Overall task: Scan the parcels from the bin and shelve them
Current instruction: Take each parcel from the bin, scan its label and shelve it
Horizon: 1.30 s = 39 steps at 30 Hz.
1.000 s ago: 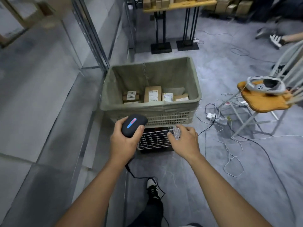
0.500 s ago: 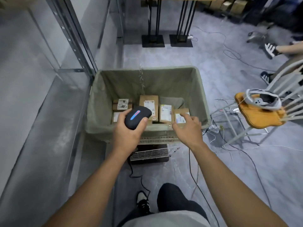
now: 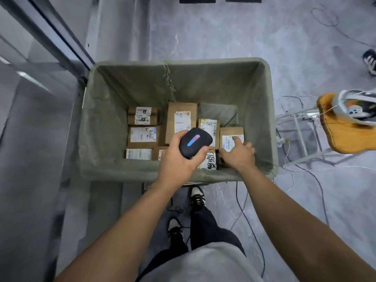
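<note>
While the left hand [image 3: 179, 159] grips a black handheld scanner [image 3: 195, 141] with a lit blue-and-red strip above the bin, the right hand [image 3: 239, 154] reaches down into a fabric-lined bin [image 3: 101, 123], its index finger stretched out and resting on the white label of a small cardboard parcel [image 3: 231, 134] at the right side of the load; its other fingers hang loosely curled and close on nothing. Brown parcels with printed labels lie flat across the bottom of the bin: a tall parcel [image 3: 181, 121] near the middle, a stacked pair of small boxes [image 3: 142, 116] at the far left, a wider box [image 3: 143, 135] just in front of them, and a parcel with black handwriting [image 3: 210, 162] at the near edge, partly hidden by both hands. A folded piece of grey-green cloth [image 3: 218, 113] sits at the far right corner of the load. The bin stands on a grey floor [image 3: 213, 33] beside a metal shelving upright [image 3: 61, 35]. To the right, a white chair with an orange seat [image 3: 337, 131] carries a white headset [image 3: 354, 107], with loose cables [image 3: 295, 171] strewn around its legs.
</note>
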Each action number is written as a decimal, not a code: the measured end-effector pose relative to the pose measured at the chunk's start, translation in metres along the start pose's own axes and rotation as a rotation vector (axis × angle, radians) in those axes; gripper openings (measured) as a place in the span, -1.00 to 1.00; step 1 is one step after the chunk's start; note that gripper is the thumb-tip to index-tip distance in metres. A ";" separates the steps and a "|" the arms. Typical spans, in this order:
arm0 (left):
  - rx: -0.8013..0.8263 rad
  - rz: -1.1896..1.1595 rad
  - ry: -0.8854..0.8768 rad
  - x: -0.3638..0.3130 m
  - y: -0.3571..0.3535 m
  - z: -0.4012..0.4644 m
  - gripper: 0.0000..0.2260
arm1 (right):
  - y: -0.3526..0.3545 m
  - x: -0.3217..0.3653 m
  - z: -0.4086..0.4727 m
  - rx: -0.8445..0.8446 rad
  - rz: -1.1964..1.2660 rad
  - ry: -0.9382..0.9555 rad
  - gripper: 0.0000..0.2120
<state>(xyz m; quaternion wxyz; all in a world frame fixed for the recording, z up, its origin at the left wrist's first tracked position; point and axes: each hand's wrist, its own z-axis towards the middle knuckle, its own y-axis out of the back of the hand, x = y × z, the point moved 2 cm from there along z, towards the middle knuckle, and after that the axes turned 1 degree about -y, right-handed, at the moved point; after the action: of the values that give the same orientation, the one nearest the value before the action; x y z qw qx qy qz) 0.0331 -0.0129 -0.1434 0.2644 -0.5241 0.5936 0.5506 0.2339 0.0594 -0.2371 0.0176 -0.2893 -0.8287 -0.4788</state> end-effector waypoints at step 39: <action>-0.124 0.025 0.090 -0.023 -0.007 0.046 -0.42 | 0.016 0.021 0.045 -0.222 -0.237 0.128 -0.22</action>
<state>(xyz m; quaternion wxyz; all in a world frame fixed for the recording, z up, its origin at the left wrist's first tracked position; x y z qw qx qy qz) 0.0341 0.0384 -0.1372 0.1975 -0.5563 0.5761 0.5654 0.2358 0.1110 -0.2429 -0.0184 -0.1588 -0.7962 -0.5835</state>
